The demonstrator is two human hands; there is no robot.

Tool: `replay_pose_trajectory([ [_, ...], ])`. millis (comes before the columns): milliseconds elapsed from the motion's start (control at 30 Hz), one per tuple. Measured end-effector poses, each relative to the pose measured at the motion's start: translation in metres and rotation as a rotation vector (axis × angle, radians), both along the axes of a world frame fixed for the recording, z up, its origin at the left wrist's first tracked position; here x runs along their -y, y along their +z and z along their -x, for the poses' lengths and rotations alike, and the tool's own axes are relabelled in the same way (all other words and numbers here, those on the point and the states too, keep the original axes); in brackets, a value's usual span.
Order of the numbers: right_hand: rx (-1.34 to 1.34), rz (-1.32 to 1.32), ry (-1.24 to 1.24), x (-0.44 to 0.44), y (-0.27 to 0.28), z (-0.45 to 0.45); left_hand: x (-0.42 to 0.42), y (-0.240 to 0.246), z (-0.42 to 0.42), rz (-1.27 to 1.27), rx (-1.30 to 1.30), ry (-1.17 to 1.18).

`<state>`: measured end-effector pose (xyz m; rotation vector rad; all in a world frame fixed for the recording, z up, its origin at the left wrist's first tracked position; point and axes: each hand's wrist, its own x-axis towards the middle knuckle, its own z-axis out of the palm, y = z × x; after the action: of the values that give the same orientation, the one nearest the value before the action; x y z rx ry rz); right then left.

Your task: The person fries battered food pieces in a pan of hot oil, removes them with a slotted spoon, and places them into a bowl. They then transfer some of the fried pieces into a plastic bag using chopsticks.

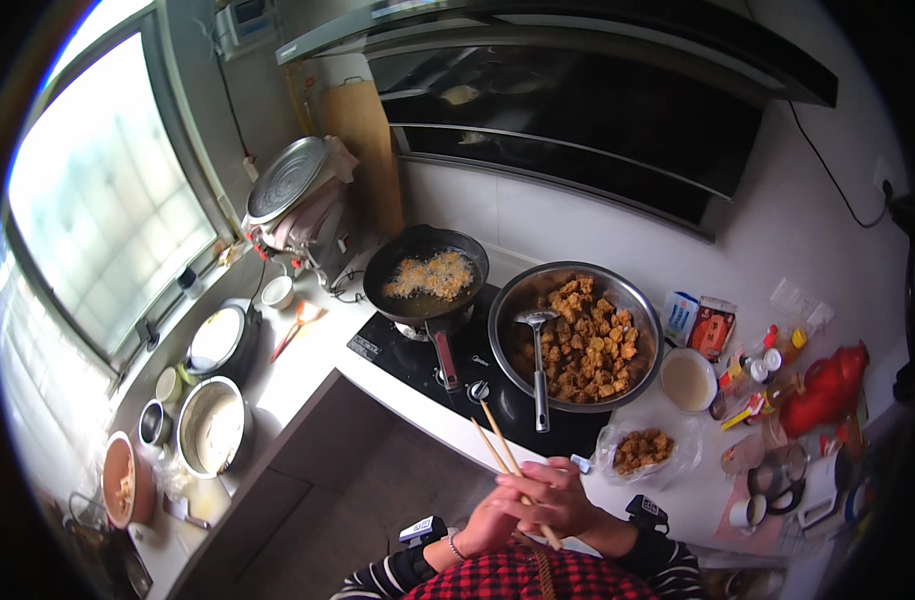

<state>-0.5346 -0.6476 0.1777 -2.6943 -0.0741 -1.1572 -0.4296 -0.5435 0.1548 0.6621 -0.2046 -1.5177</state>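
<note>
Both hands meet close to the body, in front of a red-and-black checked apron [495, 577]. My right hand [559, 495] is shut on a pair of wooden chopsticks [500, 442], whose tips point up and left towards the hob. Against its fingers rests my left hand [487, 525]; the overlap hides whether it also grips the sticks. Ahead, battered pieces [431, 276] bubble in oil in a black frying pan [369, 289]. Fried brown pieces [592, 345] lie in a large steel basin [647, 307], with a slotted steel skimmer [540, 375] resting across its near rim.
The pan's reddish handle [444, 356] juts towards me over the black gas hob [502, 420]. More fried pieces [643, 450] sit in a plastic bag at right, near a white bowl [688, 380] and several bottles. A steel pot [214, 427] and a red-handled spatula [296, 328] occupy the left counter.
</note>
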Motion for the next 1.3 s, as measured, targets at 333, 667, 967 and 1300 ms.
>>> replay_pose_trajectory([
  [333, -0.403, -0.285, -0.855, 0.048, -0.048, -0.064, -0.014, -0.04, -0.151, 0.049, 0.169, 0.493],
  [667, -0.536, -0.274, -1.173, 0.076, 0.019, -0.109, -0.018, -0.058, -0.25, 0.072, 0.112, 0.432],
  [967, -0.56, -0.37, -0.911, 0.159, 0.001, -0.254, -0.026, -0.051, -0.275, 0.102, 0.119, 0.475],
  [1300, -0.586, -0.384, -0.898, 0.217, -0.047, -0.297, -0.046, -0.05, -0.296, 0.031, 0.139, 0.674],
])
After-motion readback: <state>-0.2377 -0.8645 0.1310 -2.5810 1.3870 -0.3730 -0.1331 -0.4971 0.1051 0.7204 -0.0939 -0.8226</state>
